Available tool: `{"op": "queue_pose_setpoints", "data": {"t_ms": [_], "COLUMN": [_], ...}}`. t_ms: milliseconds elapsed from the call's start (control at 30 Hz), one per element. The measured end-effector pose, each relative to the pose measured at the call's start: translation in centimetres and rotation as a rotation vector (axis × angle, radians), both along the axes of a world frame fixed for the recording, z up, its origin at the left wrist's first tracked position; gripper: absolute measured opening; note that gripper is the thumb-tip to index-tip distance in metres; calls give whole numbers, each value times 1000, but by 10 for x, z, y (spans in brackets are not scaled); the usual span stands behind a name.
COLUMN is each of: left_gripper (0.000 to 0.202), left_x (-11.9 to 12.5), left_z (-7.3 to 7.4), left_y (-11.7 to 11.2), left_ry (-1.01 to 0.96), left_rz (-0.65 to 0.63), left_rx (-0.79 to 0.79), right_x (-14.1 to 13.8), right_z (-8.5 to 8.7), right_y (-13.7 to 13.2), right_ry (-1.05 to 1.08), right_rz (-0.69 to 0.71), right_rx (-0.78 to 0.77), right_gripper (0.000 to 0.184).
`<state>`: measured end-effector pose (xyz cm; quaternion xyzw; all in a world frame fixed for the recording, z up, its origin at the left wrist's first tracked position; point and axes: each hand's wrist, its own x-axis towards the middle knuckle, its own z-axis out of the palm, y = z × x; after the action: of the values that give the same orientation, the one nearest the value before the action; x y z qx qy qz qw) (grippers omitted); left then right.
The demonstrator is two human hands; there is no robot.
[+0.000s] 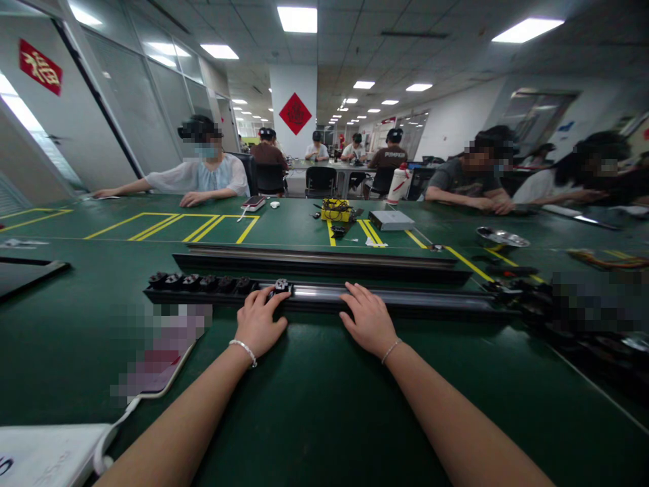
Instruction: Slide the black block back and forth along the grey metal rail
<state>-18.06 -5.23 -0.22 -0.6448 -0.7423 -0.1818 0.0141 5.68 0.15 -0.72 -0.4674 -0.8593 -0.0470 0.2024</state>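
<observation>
A long black rail with a silver channel lies across the green table in front of me. Several small black parts sit in a row in its left end. My left hand rests at the rail, its fingers closed round one black and white part at the end of that row. My right hand lies flat on the rail a little to the right, fingers stretched out, holding nothing. A second long black rail lies parallel just behind.
A phone on a white cable lies at my left, by a white box. A yellow device, a grey box and a metal bowl stand further back. Other people sit at the far and right edges.
</observation>
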Motion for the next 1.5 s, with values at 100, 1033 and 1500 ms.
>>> {"op": "queue_pose_setpoints", "data": {"t_ms": [100,1033,1500], "left_gripper": [49,49,50], "left_x": [0,1,0], "left_z": [-1,-5,-6], "left_y": [0,3,3], "left_ry": [28,141,149], "left_rz": [-1,-82,-86], "left_rx": [8,118,103], "right_x": [0,0,0], "right_z": [0,0,4], "right_y": [0,0,-2], "right_ry": [-1,4,1], "right_rz": [-1,2,1], "right_rx": [2,17,-19], "right_gripper": [36,35,35]}}
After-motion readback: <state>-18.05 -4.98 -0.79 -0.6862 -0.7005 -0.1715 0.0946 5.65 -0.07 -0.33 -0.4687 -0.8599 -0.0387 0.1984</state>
